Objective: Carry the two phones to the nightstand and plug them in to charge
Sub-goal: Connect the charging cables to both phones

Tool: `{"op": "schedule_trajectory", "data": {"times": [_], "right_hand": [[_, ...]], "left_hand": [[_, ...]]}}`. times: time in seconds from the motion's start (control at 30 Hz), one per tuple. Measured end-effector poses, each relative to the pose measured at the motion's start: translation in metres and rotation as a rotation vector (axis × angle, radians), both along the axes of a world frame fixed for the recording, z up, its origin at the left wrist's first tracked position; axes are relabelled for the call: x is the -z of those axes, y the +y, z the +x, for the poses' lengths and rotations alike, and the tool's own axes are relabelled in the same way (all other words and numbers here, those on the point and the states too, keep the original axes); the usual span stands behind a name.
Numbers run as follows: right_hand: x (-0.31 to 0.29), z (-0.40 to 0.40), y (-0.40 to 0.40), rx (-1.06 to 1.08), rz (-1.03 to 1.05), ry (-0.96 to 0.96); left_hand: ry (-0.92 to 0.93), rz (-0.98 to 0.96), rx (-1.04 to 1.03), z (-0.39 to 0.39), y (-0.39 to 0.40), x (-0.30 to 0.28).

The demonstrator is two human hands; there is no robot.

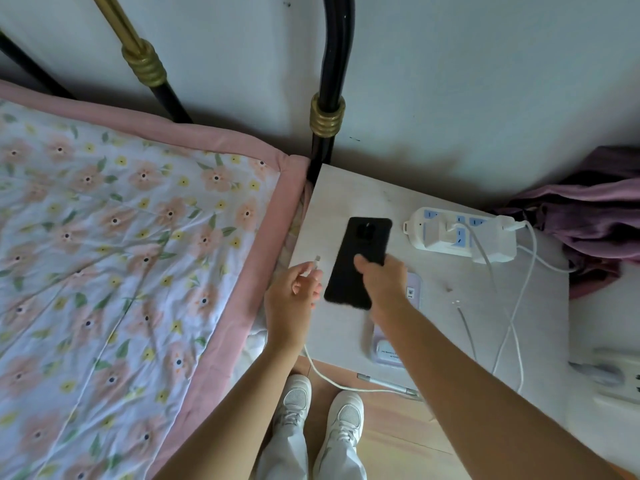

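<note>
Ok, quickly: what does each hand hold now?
Left hand: closed on the cable end.
Right hand: closed on the black phone.

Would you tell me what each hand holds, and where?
Left hand pinches the white cable just behind its plug; right hand grips the black phone near its lower right edge.

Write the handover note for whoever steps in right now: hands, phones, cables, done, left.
Left hand: pinching the plug end of a white charging cable.
Right hand: gripping the black phone, held over the nightstand.
Second phone, lilac case: lying on the nightstand under the right arm, unplugged.
Power strip: chargers seated; a second cable end lies loose.
Done: both phones brought over.
Left: plug in both phones.
</note>
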State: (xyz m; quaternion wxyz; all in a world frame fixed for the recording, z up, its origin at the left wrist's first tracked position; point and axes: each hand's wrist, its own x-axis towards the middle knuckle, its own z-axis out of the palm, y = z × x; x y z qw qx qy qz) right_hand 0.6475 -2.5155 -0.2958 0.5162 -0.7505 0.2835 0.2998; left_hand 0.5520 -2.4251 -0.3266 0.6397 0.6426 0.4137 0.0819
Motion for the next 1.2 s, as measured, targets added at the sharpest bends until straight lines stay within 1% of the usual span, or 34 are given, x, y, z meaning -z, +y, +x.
{"op": "schedule_trajectory", "data": {"times": [0.07, 0.17, 0.3, 0.43, 0.53, 0.7, 0.93, 1.2], "right_hand": [[-0.008, 0.02, -0.006, 0.109, 0.077, 0.025], [-0.016, 0.039, -0.009, 0.17, 0.138, 0.065], [-0.016, 0.042, -0.001, 0.178, 0.193, 0.06], [-0.011, 0.041, 0.007, 0.169, 0.22, 0.05], [-0.009, 0.039, 0.011, 0.18, 0.241, 0.034], [-0.006, 0.032, 0.013, 0.17, 0.267, 0.029], [-0.003, 0.028, 0.012, 0.196, 0.261, 0.01], [0.001, 0.023, 0.01, 0.151, 0.254, -0.018]], "left_hand": [[-0.041, 0.013, 0.002, -0.001, -0.005, -0.005], [-0.103, 0.036, 0.023, -0.001, -0.017, -0.018], [-0.163, 0.091, 0.055, -0.001, -0.027, -0.027], [-0.153, 0.057, 0.071, 0.001, -0.033, -0.031], [-0.169, 0.08, 0.103, 0.001, -0.035, -0.034], [-0.177, 0.096, 0.077, 0.0, -0.033, -0.034], [-0.179, 0.135, 0.067, -0.006, -0.034, -0.035], [-0.149, 0.144, 0.062, -0.005, -0.034, -0.032]]}}
